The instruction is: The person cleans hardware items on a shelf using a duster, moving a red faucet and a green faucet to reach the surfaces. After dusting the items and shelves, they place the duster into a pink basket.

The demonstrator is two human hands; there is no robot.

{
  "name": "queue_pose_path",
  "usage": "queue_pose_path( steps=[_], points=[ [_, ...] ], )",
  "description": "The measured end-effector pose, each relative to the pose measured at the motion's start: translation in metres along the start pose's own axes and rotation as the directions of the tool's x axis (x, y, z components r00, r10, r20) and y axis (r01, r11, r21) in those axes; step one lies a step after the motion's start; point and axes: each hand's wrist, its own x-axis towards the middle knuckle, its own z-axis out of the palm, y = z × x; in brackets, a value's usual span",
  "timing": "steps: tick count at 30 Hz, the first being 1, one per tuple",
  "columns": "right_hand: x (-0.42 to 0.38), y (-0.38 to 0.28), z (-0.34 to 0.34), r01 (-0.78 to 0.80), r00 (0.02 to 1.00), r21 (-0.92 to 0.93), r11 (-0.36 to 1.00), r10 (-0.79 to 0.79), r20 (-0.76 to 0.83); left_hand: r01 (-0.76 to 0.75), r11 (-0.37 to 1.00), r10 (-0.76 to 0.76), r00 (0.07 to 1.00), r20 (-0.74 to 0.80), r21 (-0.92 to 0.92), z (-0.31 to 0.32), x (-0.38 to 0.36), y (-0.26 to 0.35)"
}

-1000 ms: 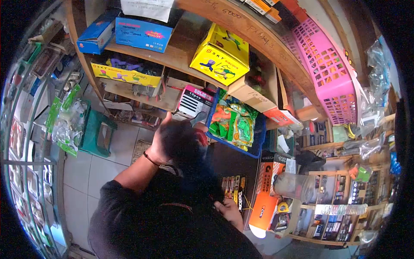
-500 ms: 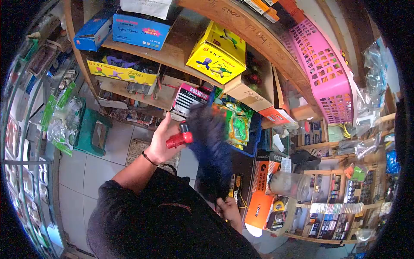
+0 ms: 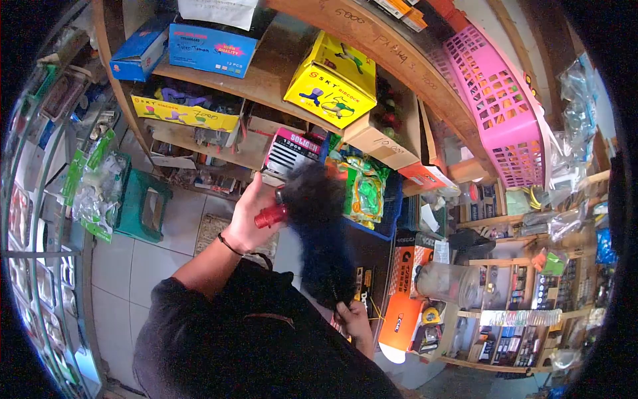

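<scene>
My left hand (image 3: 247, 211), a dark band at its wrist, holds a red and black plastic tap (image 3: 271, 216) against the palm with the thumb pointing up. Lower right, my right hand (image 3: 355, 321) is closed round the handle end of a dark feather duster (image 3: 325, 249). The duster's blurred black tip overlaps the tap's upper part in this view, hiding some of it. Behind the tip stand a pink and black Soligen box (image 3: 291, 151) and a blue basket (image 3: 392, 216) with green and yellow packets (image 3: 364, 189).
A wooden shelf (image 3: 266, 83) carries yellow bibcock boxes (image 3: 332, 83) and blue boxes (image 3: 211, 50). A pink basket (image 3: 498, 113) stands upper right. Orange boxes (image 3: 400, 322) and a clear jar (image 3: 448, 284) lie right of my right hand. A green stool (image 3: 143, 203) stands on the tiled floor.
The duster's tip has moved over the upper part of the tap, covering its black end. My hands keep nearly the same places and their holds.
</scene>
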Motion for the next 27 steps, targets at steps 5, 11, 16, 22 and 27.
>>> queue_pose_path(
  steps=[5, 11, 16, 22, 27],
  points=[
    [-0.002, -0.002, -0.003, 0.189, 0.967, -0.179, 0.966, -0.151, 0.207, 0.081, 0.978, -0.173, 0.837, 0.52, 0.194, -0.026, 0.015, 0.007],
    [-0.002, -0.002, -0.01, 0.08, 0.979, 0.006, 0.997, -0.08, 0.188, 0.118, 0.99, -0.136, 0.949, 0.285, 0.079, -0.057, 0.023, 0.0],
    [-0.011, -0.01, 0.003, 0.037, 0.999, 0.106, 0.994, -0.04, 0.027, 0.104, 0.992, -0.103, 0.994, 0.025, -0.065, -0.004, 0.002, 0.002],
    [0.001, 0.019, -0.006, 0.167, 0.979, -0.143, 0.976, -0.147, 0.138, 0.137, 0.983, -0.177, 0.866, 0.468, 0.118, -0.039, 0.024, 0.008],
    [-0.015, -0.026, -0.007, -0.018, 0.983, -0.048, 0.999, 0.026, 0.18, 0.17, 0.985, -0.174, 0.972, 0.158, 0.041, -0.013, 0.001, 0.006]
  ],
)
